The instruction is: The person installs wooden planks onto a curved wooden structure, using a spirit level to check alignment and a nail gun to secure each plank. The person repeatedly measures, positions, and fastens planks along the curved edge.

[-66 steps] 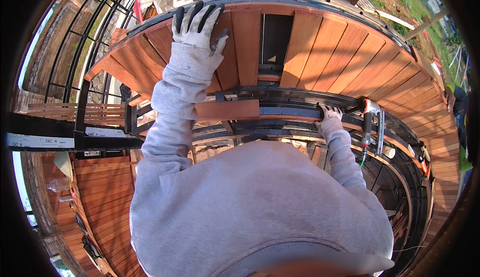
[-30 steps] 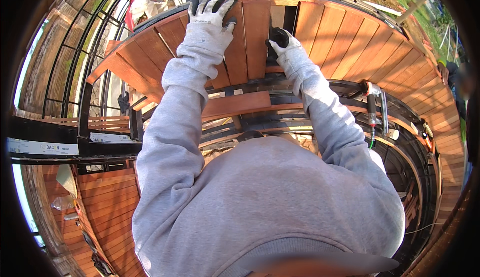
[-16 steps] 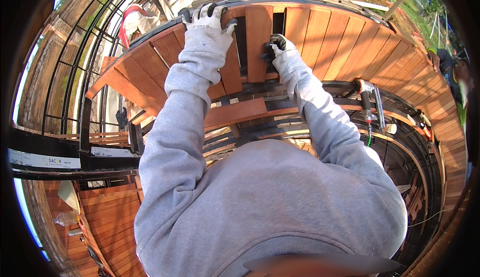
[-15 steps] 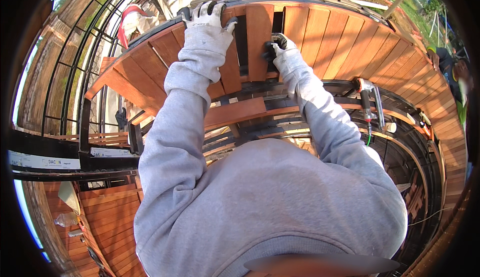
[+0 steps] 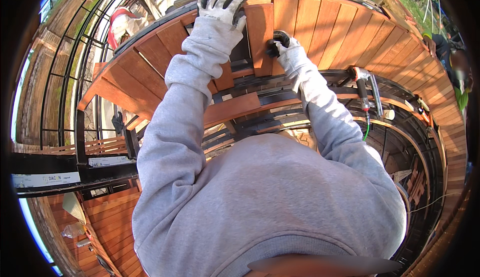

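Note:
A loose reddish-brown wooden slat lies across the curved black frame, its right edge against the row of fitted slats. My left hand, in a white and black glove, spreads its fingers at the far end of the slats, the thumb side close to the loose slat's left edge. My right hand, in a black and pale glove, has its fingers curled at the loose slat's right edge. A dark gap shows left of that slat, with another slat beyond it, partly under my left sleeve.
A nail gun with a green hose rests on the lower curved frame at right. A short board lies on the step below the slats. Another person is at the far right edge. Black railings stand at left.
The loose slat has shifted right, so the gap on its right has closed up. My left hand has moved right and spread its fingers; my right hand stays at the slat's right edge.

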A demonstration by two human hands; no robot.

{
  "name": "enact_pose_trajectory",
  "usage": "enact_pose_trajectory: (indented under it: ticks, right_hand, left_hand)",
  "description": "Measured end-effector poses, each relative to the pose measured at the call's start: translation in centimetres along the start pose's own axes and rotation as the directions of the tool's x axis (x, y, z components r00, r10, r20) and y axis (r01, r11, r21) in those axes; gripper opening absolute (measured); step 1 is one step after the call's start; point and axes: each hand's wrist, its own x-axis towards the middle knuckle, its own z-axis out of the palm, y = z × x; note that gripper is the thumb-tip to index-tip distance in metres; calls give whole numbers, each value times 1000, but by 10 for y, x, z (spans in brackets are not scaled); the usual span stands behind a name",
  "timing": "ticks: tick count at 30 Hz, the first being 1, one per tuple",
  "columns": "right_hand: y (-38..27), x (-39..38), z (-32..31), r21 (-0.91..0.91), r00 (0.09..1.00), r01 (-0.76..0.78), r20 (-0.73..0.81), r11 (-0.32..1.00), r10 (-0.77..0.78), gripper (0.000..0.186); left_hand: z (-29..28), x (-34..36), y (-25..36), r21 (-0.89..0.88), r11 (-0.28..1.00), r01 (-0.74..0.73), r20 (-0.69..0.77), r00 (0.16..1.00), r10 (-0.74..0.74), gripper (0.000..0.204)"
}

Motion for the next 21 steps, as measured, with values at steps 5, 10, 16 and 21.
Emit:
enact_pose_trajectory:
  ticks: [5, 10, 16, 21]
  right_hand:
    - [10, 3, -2, -50, 998, 64, 9, 997, -64, 28]
    - [34, 14, -13, -295, 993, 85, -50, 952, -104, 27]
    - [1, -16, -1, -214, 989, 129, -40, 968, -141, 25]
    - [-75, -73, -12, -455, 993, 118, 43, 883, -111, 47]
  left_hand:
    - [7, 4, 5, -83, 997, 10, 43, 999, -7, 52]
    - [8, 6, 10, -112, 993, -25, 41, 999, 30, 44]
    - [2, 9, 14, -278, 960, 6, -26, 1000, -14, 44]
    - [-38, 11, 33, -594, 803, 35, -22, 998, -59, 39]
